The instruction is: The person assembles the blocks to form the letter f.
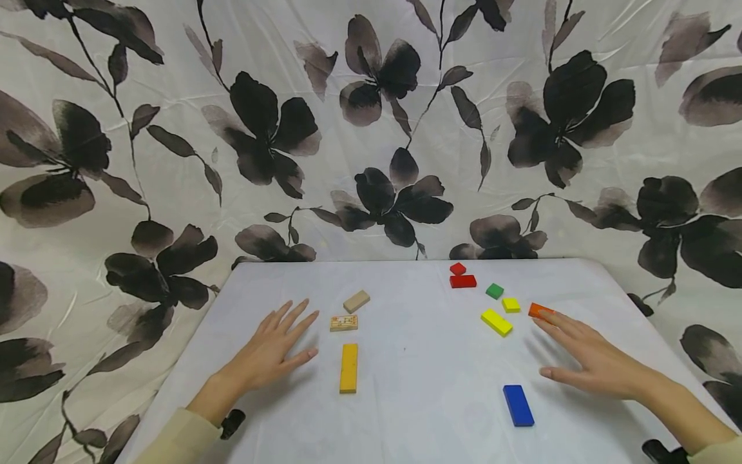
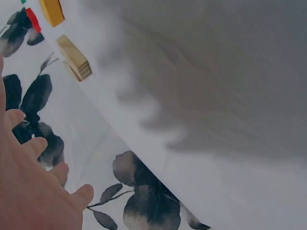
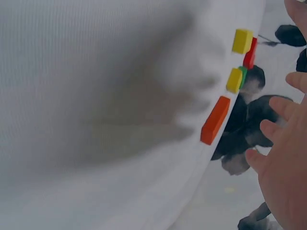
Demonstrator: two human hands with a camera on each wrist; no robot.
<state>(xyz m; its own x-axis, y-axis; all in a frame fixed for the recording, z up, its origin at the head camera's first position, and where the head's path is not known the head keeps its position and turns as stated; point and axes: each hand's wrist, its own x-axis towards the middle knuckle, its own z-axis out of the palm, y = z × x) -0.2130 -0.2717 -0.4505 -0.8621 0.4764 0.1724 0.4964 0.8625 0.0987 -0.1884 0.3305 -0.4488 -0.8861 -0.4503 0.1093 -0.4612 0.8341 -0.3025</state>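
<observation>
My left hand (image 1: 269,351) hovers with spread fingers over the left of the table, holding nothing. Just right of it lie a long yellow-orange block (image 1: 348,368), a wooden block with printed markings (image 1: 344,323) and a plain wooden block (image 1: 356,301). On the other side my right hand (image 1: 594,357) is held out flat, also with nothing in it. Its fingertips partly cover an orange block (image 1: 538,310) in the head view; the right wrist view shows that orange block (image 3: 215,120) apart from the fingers. A blue block (image 1: 518,405) lies left of and below this hand.
Farther back are two red blocks (image 1: 463,281), a green block (image 1: 494,291), a small yellow block (image 1: 511,305) and a longer yellow block (image 1: 496,323). A white cloth covers the table (image 1: 417,386). Behind its far edge hangs a flower-patterned curtain (image 1: 371,142).
</observation>
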